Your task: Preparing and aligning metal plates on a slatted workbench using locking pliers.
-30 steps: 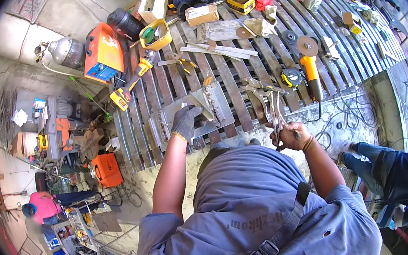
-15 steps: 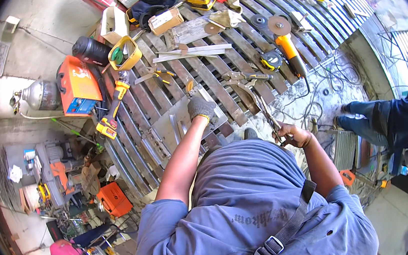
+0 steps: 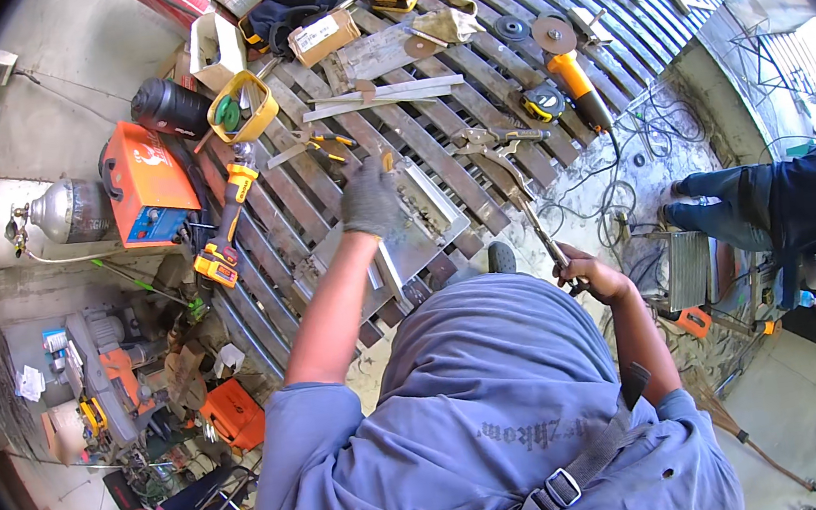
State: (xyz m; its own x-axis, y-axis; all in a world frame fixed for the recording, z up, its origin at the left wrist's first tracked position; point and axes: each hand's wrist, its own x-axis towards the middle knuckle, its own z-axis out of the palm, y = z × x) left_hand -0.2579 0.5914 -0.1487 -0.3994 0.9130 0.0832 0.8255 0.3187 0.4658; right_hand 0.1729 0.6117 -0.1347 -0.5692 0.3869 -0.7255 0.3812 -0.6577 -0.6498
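Near the middle of the frame, my gloved left hand point(image 3: 372, 202) is reaching over the metal plate point(image 3: 414, 246), which is lying on the slatted bench point(image 3: 484, 211). Its fingers are partly hidden from me, so I cannot tell whether they are pinching anything; a small yellowish piece point(image 3: 387, 162) is showing just beside the fingertips. Yellow-handled pliers point(image 3: 323, 145) are lying near that hand, toward the upper left.

Right of centre, my bare right hand point(image 3: 594, 272) is gripping the lower end of a long metal hand tool point(image 3: 539, 227), fingers curling around its handles. The tool is slanting up and left toward a plier-like clamp point(image 3: 520, 134) on the bench.

Farther toward the upper right, a tape measure point(image 3: 544, 101) is resting beside a yellow grinder point(image 3: 573, 80). Pale metal strips point(image 3: 400, 93) are lying at upper centre. A yellow cordless tool point(image 3: 230, 215) is lying at the bench's left side, near an orange machine point(image 3: 150, 184).
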